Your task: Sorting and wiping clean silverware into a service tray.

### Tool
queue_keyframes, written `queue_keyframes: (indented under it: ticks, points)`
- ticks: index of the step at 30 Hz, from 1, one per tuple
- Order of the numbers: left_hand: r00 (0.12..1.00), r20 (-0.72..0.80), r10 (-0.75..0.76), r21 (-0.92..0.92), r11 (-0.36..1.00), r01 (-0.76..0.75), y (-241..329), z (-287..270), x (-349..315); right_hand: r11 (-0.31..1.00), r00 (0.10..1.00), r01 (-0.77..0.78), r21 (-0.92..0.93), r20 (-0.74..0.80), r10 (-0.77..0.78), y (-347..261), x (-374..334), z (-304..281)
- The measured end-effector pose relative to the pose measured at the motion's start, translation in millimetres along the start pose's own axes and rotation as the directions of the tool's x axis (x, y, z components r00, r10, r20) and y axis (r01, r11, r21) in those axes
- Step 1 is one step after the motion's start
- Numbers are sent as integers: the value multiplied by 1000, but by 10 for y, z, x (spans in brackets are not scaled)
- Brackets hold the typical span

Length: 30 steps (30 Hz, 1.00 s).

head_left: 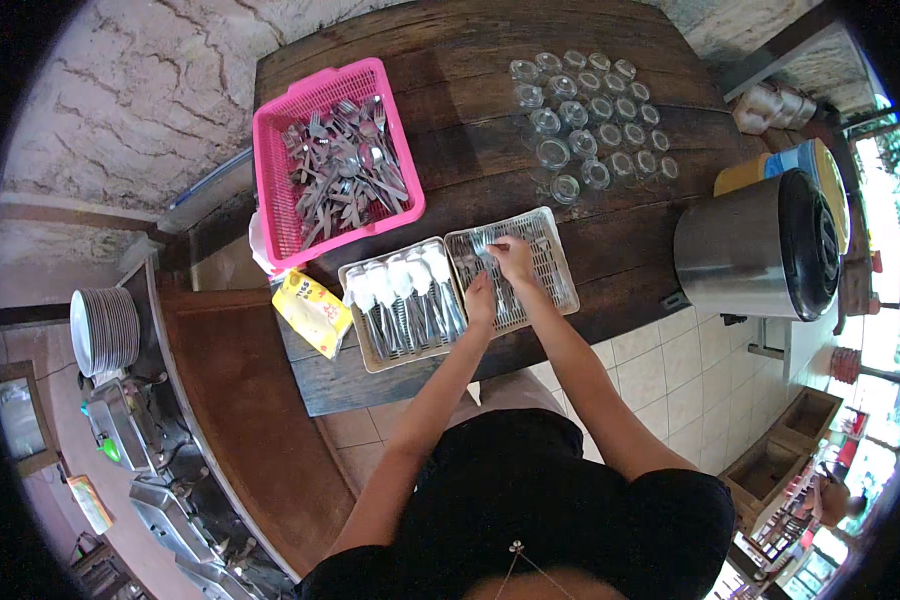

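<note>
Both my hands are over the right-hand pale slatted basket [568, 272], which holds loose metal cutlery. My right hand [513, 258] is closed in a pinch at a fork [482, 241], whose tines point away from me. Just below and to the left, my left hand [480, 300] is curled with its fingers together; whatever is in them is hidden. Against this basket's left side stands a second pale basket [407, 361]. In it lies a row of cutlery bundles [402, 277], their far ends wrapped in white and metal handles toward me.
A pink basket [406, 150] heaped with mixed cutlery [345, 170] stands at the far left of the dark wooden table [460, 110]. A yellow packet [312, 312] lies by the left basket. Several glass jars [590, 110] fill the far right, near a large steel container [735, 250].
</note>
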<state>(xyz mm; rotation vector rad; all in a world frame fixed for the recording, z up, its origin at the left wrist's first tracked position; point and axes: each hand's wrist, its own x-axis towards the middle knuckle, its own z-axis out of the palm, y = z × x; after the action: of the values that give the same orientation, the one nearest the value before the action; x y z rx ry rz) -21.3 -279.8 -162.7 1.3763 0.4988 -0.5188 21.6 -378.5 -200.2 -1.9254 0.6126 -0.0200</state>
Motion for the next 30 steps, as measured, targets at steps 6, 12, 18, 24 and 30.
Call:
queue_keyframes:
  ticks: [6, 12, 18, 24, 30]
  points:
    - [999, -29, 35, 18, 999, -35, 359, -11, -273, 946, 986, 94, -311, -104, -133, -151, -108, 44]
    - [1000, 23, 10, 206, 978, -15, 153, -29, -79, 949, 985, 86, -303, -115, -126, -334, -53, -208]
    - [1000, -10, -26, 277, 961, 27, 22, -11, 74, 862, 978, 151, -484, -53, -201, -328, 2, -223]
    - [995, 53, -80, 253, 965, 64, 139, -64, 34, 774, 909, 270, -573, -114, -402, -415, -154, -153]
    - [961, 162, 224, -225, 957, -186, 751, -110, -91, 822, 831, 455, -343, -169, -530, -1019, -176, -31]
